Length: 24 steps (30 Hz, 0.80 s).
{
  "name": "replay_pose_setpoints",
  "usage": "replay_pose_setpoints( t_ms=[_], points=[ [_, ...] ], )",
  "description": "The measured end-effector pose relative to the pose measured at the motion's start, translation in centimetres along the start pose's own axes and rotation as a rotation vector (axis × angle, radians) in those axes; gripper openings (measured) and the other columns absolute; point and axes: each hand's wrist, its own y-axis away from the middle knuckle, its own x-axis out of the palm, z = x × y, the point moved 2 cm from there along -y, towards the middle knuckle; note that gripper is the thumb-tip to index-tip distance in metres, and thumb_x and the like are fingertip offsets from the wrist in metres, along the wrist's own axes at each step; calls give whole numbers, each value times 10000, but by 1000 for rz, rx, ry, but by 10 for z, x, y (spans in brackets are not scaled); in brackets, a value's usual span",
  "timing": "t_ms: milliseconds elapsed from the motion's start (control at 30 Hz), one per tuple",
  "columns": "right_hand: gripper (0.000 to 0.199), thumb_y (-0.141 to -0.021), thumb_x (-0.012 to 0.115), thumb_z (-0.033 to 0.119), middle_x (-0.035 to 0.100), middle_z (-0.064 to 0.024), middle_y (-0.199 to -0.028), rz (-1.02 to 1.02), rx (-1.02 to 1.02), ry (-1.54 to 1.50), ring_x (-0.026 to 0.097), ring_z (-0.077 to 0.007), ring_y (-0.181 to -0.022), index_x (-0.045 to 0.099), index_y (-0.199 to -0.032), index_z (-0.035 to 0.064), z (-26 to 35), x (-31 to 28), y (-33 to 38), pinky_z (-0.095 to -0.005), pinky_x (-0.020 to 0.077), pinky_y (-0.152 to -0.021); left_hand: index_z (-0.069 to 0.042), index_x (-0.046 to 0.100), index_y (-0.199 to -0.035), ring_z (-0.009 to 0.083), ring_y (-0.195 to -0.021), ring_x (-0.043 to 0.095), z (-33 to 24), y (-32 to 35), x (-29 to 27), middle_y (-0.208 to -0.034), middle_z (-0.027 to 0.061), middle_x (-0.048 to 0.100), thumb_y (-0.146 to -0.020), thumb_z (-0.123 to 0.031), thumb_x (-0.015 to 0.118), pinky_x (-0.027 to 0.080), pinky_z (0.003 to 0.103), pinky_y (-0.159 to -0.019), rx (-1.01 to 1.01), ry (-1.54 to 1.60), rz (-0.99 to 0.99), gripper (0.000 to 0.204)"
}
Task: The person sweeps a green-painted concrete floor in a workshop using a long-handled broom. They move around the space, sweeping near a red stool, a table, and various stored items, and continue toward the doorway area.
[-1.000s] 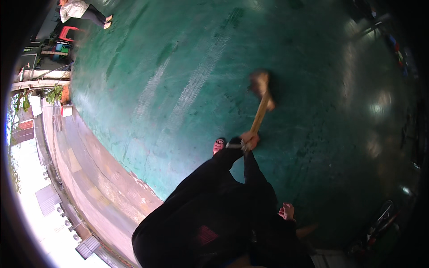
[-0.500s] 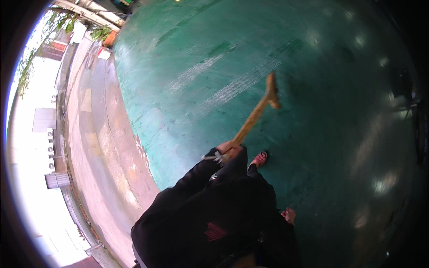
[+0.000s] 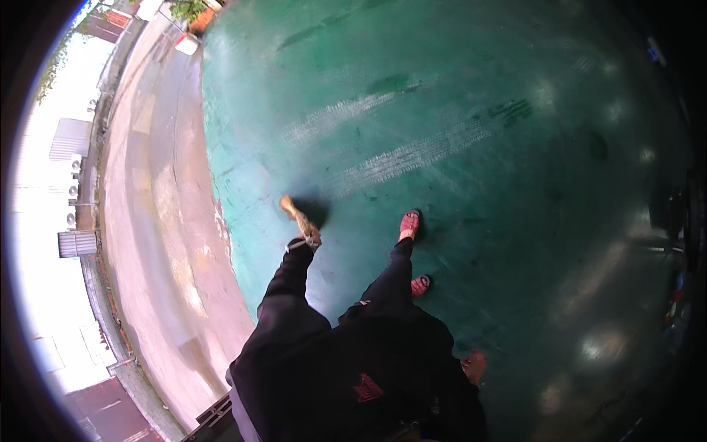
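At the end of my outstretched left arm, my left hand (image 3: 313, 237) is closed round a tan wooden-looking stick with a T-shaped head (image 3: 289, 206). The stick points forward and away from me, low over the green floor, and looks shortened from above. A pale band or strap shows at the left wrist. My right hand (image 3: 475, 366) hangs beside my right hip, apart from any object. It is blurred, so its fingers cannot be made out clearly.
Pink-red slippers (image 3: 411, 222) are on my feet, one ahead of the other. White tyre marks (image 3: 412, 156) cross the green floor (image 3: 515, 250). To the left lies a worn concrete strip (image 3: 158, 221); a red-and-white container (image 3: 187, 44) stands far left. Dark objects line the right edge.
My left hand has swung left with the stick, whose head moved from ahead of me to the left. My feet have stepped, and the floor marks have shifted right in view.
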Motion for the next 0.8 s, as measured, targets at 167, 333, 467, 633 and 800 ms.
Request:
replay_pose_setpoints(
  t_ms=[167, 333, 467, 633, 800],
  points=[
    [184, -767, 487, 182, 448, -46, -630, -119, -53, 289, 440, -138, -507, 461, -936, 114, 39, 42, 33, -287, 394, -468, 26, 461, -776, 194, -523, 491, 79, -87, 15, -630, 108, 488, -758, -129, 427, 390, 263, -442, -334, -1306, -189, 159],
    [178, -763, 488, 166, 459, -48, -631, -131, -76, 339, 451, -141, -511, 475, -930, 107, 69, 88, 30, -290, 404, -474, -53, 511, -728, 170, -562, 490, 237, -117, 94, -603, 45, 477, -702, -169, 489, 400, 318, -495, -510, -1846, -85, 120],
    [214, -749, 480, 169, 461, -46, -633, -30, -128, 342, 454, -143, -515, 474, -950, 94, 99, 111, 18, -289, 406, -483, -66, 395, -576, 104, -325, 400, 292, -136, 229, -412, -22, 348, -681, -62, 528, 363, 229, -327, -930, -913, 195, 170],
    [225, -748, 466, 134, 454, -44, -641, -112, -189, 257, 445, -140, -520, 465, -968, 86, 156, 116, 6, -288, 406, -499, -100, 314, -539, 45, -345, 353, 298, -107, 368, -455, -18, 367, -750, -31, 427, 324, 169, -326, -1541, 22, 242, 249],
    [258, -761, 483, 152, 465, -55, -680, -70, -139, 394, 458, -148, -539, 448, -1004, 73, 186, 137, -8, -288, 414, -501, -84, 353, -561, 35, -368, 353, 211, -102, 357, -481, -20, 369, -799, -93, 422, 341, 159, -351, -1601, 149, 290, 249]
  ],
)
